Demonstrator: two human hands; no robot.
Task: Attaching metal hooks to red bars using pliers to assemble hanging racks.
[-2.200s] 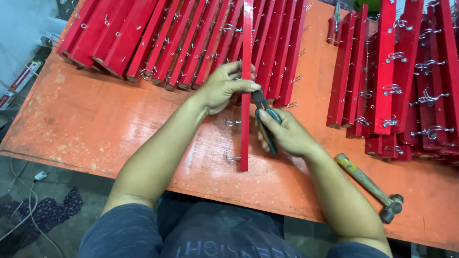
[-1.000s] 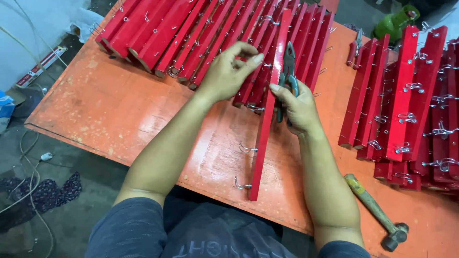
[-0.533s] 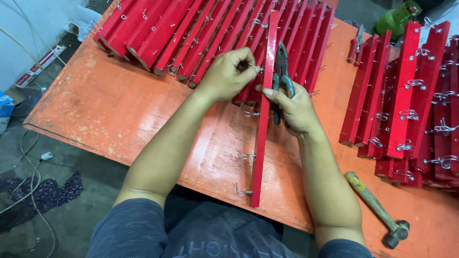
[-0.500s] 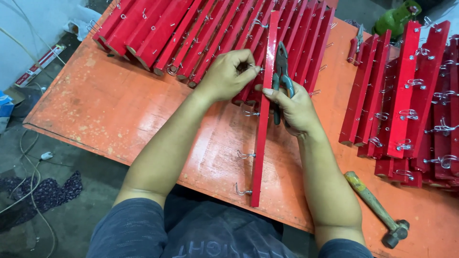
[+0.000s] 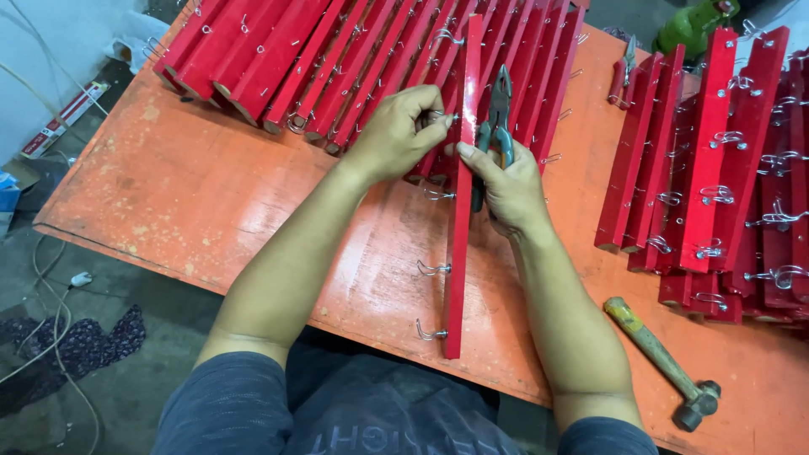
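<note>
A long red wooden slat (image 5: 459, 211) stands on edge on the orange table (image 5: 168, 185), running away from the person, with metal hooks (image 5: 431, 268) sticking out of its left face. The left hand (image 5: 396, 135) pinches a hook near the slat's far end between fingertips and thumb. The right hand (image 5: 506, 181), touching the slat's right side, is closed around a pair of pliers (image 5: 497, 118) pointing away; a hammer (image 5: 661, 362) lies well apart to the right.

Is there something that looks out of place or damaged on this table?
Nothing looks damaged. The hammer lies at the table's near edge, its head close to the rim, where it could be knocked off.
</note>
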